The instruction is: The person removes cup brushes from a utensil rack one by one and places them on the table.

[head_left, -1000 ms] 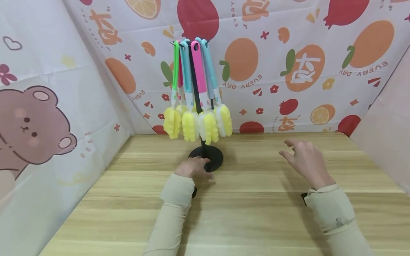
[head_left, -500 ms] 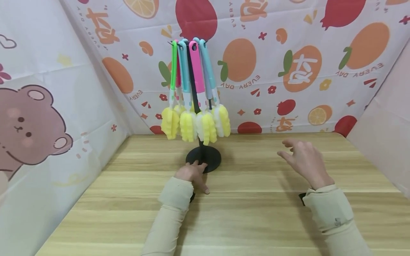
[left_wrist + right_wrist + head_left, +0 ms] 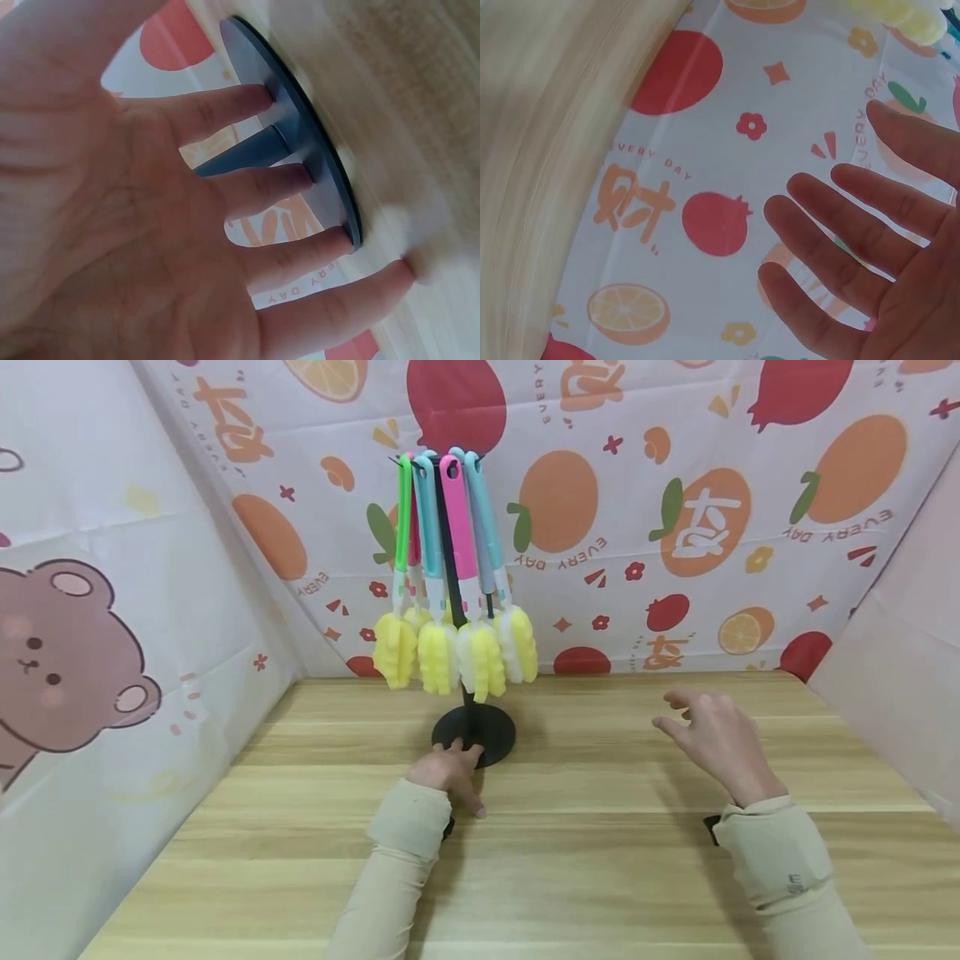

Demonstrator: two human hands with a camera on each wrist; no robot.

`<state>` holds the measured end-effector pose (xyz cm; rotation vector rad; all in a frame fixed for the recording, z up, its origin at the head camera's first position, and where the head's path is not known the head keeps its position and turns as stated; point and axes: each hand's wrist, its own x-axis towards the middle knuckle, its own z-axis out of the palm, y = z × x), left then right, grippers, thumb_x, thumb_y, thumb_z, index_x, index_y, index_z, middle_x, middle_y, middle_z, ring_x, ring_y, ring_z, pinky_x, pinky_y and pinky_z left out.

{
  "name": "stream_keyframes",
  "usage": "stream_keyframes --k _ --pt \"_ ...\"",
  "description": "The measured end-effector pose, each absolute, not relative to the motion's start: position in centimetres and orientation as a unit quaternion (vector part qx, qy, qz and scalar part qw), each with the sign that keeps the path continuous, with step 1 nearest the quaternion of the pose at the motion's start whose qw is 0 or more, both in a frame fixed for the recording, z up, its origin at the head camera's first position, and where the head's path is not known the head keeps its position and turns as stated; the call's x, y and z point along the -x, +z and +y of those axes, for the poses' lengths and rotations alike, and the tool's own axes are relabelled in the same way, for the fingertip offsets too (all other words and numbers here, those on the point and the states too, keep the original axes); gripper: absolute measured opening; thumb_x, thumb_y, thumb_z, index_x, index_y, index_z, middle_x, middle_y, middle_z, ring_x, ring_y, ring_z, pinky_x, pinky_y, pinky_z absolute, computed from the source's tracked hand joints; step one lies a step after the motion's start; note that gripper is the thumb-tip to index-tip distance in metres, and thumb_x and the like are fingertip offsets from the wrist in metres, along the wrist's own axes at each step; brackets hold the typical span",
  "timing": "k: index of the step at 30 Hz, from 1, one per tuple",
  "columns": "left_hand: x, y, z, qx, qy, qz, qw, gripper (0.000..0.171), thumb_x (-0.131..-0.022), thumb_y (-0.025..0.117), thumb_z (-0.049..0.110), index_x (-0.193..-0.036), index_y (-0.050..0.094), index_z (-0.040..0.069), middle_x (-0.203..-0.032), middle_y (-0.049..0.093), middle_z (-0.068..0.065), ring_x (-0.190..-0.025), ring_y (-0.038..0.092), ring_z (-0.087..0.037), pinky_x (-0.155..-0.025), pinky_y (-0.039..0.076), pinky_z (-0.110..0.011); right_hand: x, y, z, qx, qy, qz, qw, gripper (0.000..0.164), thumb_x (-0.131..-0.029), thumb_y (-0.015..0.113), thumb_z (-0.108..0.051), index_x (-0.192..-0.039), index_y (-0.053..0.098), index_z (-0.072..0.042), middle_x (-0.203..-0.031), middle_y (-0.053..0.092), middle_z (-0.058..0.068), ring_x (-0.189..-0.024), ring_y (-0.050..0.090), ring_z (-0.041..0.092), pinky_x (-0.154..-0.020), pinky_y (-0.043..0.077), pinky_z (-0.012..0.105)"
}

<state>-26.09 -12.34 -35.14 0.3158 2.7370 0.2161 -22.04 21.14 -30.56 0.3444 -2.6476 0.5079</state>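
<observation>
A black stand with a round base (image 3: 497, 733) carries several sponge bottle brushes, hung by their handles from its top hooks. Their handles are pink (image 3: 460, 531), blue and green, and the yellow-and-white sponge heads (image 3: 480, 660) dangle above the base. My left hand (image 3: 444, 774) rests straight, spread fingertips on the near edge of that base. In the left wrist view, three fingertips touch the disc (image 3: 304, 112) around the foot of the pole (image 3: 247, 152), and another finger reaches the tabletop. My right hand (image 3: 716, 739) hovers over the table's right side, fingers loosely bent, holding nothing.
The wood-grain table (image 3: 585, 877) stretches under both arms. A fruit-print cloth (image 3: 630, 610) hangs along its back edge, close behind the stand. Another cloth with a bear print (image 3: 67, 652) stands at the left, and a pale one (image 3: 900, 693) at the right.
My left hand has come down and slightly back onto the base's near edge, its fingers spreading and the thumb swinging toward me. The right hand stays put. The head view has shifted slightly.
</observation>
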Motion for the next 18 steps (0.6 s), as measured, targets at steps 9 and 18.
stream_keyframes --k 9,18 --pt "25.9 -35.0 -12.0 -0.117 0.07 0.972 0.19 0.099 -0.058 0.082 0.042 -0.14 0.032 0.018 -0.143 0.023 -0.021 -0.122 0.021 -0.044 -0.087 0.038 -0.058 22.5 -31.4 20.0 -0.165 0.174 -0.949 0.203 0.035 -0.079 0.069 -0.024 -0.104 0.063 -0.001 -0.097 0.066 0.016 -0.081 0.061 0.027 -0.065 0.051 0.047" --pt "25.8 -34.9 -12.0 -0.112 0.07 0.973 0.187 0.099 -0.056 0.083 0.041 -0.138 0.034 0.017 -0.142 0.024 -0.021 -0.121 0.024 -0.044 -0.084 0.039 -0.06 24.4 -31.5 17.5 -0.21 0.223 -0.934 0.184 0.029 -0.082 0.066 -0.025 -0.102 0.065 -0.004 -0.095 0.067 0.011 -0.078 0.06 0.019 -0.065 0.05 0.044"
